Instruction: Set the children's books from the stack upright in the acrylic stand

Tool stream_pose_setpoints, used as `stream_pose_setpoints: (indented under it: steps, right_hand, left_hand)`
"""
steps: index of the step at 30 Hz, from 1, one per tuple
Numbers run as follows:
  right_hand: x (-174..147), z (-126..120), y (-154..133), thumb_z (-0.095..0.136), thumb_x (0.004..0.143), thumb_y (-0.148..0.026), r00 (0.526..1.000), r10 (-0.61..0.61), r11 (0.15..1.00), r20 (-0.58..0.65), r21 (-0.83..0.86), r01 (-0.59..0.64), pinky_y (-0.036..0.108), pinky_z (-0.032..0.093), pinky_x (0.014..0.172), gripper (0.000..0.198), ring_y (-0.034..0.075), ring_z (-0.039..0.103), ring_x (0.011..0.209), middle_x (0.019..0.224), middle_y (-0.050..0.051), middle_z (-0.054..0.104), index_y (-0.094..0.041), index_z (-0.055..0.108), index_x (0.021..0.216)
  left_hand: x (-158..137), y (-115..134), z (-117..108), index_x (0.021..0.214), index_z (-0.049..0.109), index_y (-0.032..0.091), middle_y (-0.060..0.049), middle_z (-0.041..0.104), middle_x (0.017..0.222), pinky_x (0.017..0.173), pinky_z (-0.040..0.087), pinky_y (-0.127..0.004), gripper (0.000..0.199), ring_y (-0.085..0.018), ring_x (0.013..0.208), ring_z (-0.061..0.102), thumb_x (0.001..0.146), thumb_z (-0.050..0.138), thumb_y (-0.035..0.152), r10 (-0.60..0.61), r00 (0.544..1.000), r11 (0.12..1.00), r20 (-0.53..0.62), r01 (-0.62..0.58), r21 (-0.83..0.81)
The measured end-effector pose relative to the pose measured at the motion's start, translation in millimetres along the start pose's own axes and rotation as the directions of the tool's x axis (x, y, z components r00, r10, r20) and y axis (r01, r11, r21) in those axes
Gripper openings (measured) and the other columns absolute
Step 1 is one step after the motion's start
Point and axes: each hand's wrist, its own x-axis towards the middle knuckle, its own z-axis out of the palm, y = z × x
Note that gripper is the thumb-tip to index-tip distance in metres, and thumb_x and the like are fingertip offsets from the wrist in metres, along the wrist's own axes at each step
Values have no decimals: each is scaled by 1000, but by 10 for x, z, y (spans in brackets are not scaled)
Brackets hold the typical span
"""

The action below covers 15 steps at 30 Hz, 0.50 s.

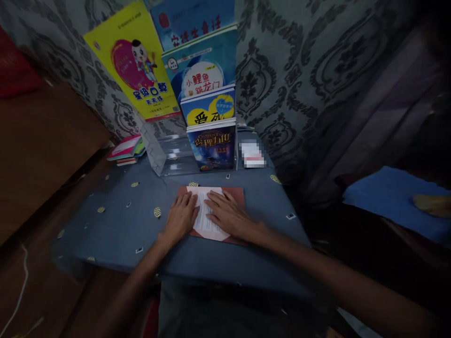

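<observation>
A thin book or booklet [207,234] with a reddish-brown and pale pink printed surface lies flat near the front of the table. My left hand [181,213] rests on its left part, fingers stretched out and pointing away from me. Across the right part lies my right hand [227,213], its fingers flat and spread over the lines of print. Neither hand grips anything. Parts of the page are covered by the hands, and I cannot tell whether the booklet is open or closed.
Behind the booklet, a clear plastic rack [169,155] holds several books in tiers, with a yellow workbook [136,65] at its left. A stack of books [127,148] lies at the back left. The cloth-covered table [120,220] meets a patterned wall; a blue cloth [391,197] lies at right.
</observation>
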Motion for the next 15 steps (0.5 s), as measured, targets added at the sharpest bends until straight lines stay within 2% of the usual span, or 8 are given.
stream_pose_setpoints:
  steps: [5, 9, 12, 15]
  right_hand:
    - [79, 36, 213, 48, 103, -34, 999, 43, 999, -12, -18, -43, 59, 31, 120, 43, 32, 45, 145, 152, 16, 55, -19, 59, 141]
    - [70, -12, 250, 45, 103, -35, 996, 86, 995, 10, -46, -86, 55, 39, 112, 43, 32, 49, 139, 152, 15, 55, -20, 59, 141]
    - [-33, -93, 202, 46, 102, -34, 989, 144, 985, 28, -98, -140, 50, 44, 104, 43, 32, 54, 132, 148, 17, 58, -17, 60, 139]
    - [-276, -141, 141, 46, 101, -34, 973, 231, 961, -17, -152, -231, 52, 44, 103, 44, 35, 54, 128, 145, 19, 59, -14, 60, 138]
  left_hand:
    - [-158, 55, 155, 144, 51, 20, -16, 52, 154, 116, 39, -58, 42, -34, 143, 47, 105, 41, 31, -80, 996, 997, -28, 80, 20]
    - [-355, 139, 229, 149, 47, 17, -19, 47, 158, 116, 36, -63, 46, -35, 146, 44, 107, 35, 31, -114, 993, 993, -22, 115, 19]
    - [-352, 119, 258, 153, 41, 17, -19, 40, 162, 119, 31, -64, 49, -32, 152, 36, 106, 30, 24, -69, 998, 997, 1, 69, -21]
    - [-159, 28, 223, 157, 37, 21, -16, 33, 166, 122, 25, -65, 52, -28, 155, 30, 105, 30, 21, 58, 995, 994, 84, -50, -96]
